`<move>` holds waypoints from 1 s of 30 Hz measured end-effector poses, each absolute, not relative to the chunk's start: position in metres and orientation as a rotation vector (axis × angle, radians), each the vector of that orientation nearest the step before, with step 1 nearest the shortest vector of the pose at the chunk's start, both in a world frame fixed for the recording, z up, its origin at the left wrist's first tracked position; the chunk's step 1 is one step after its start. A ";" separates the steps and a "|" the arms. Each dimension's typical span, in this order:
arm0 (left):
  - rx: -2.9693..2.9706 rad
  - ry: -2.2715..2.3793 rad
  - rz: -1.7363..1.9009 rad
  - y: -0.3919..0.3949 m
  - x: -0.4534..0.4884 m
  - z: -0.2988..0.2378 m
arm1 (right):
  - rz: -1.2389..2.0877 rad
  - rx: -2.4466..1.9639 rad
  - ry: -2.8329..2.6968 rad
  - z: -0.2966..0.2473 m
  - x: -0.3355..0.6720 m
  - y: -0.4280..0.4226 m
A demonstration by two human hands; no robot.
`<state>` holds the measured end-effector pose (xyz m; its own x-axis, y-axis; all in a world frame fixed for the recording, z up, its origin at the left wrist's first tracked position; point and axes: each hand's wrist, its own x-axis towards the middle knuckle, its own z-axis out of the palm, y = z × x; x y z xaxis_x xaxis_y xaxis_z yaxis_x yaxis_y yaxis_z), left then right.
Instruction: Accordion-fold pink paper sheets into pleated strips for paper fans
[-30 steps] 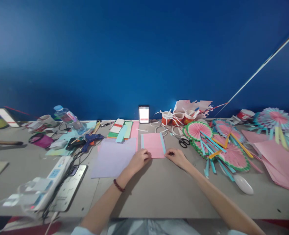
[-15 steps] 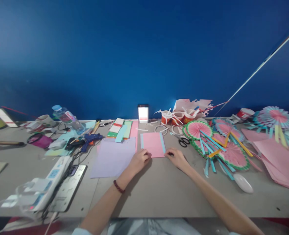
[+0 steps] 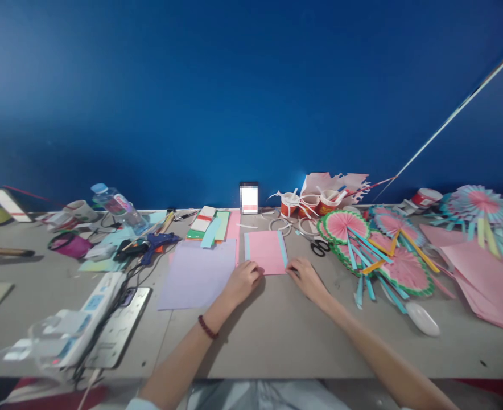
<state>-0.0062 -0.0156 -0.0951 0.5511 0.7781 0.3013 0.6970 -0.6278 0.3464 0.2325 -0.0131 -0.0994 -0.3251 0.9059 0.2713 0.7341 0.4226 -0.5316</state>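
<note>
A pink sheet of paper (image 3: 265,250) with a light blue strip along its left and right edges lies flat on the table. At its lower left corner is my left hand (image 3: 246,276), fingers curled and closed on the paper's edge. My right hand (image 3: 305,276) pinches the lower right corner, beside the blue strip. The fingertips are partly hidden on both sides. Left of the pink sheet, a lilac sheet (image 3: 198,276) lies close to my left hand. Black-handled scissors (image 3: 320,247) rest up and right of my right hand.
Pleated paper fans (image 3: 347,225) with blue and yellow strips lie to the right, near a white computer mouse (image 3: 423,319). A blue glue gun (image 3: 155,246), a power strip (image 3: 91,319) and a phone (image 3: 121,330) are at left. Red cups (image 3: 289,206) stand along the blue wall.
Almost nothing differs. Both hands stay at the lower corners of the pink sheet, with only a slight shift of the fingers.
</note>
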 end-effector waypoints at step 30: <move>1.889 1.333 0.585 0.011 -0.030 -0.081 | -0.220 -1.618 -2.678 -0.075 0.190 -0.060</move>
<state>-0.0303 0.0107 -0.0807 0.3566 0.9330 -0.0480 0.5959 -0.1875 0.7809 0.1898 -0.0599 -0.0752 -0.4675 0.8807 0.0768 0.8814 0.4577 0.1168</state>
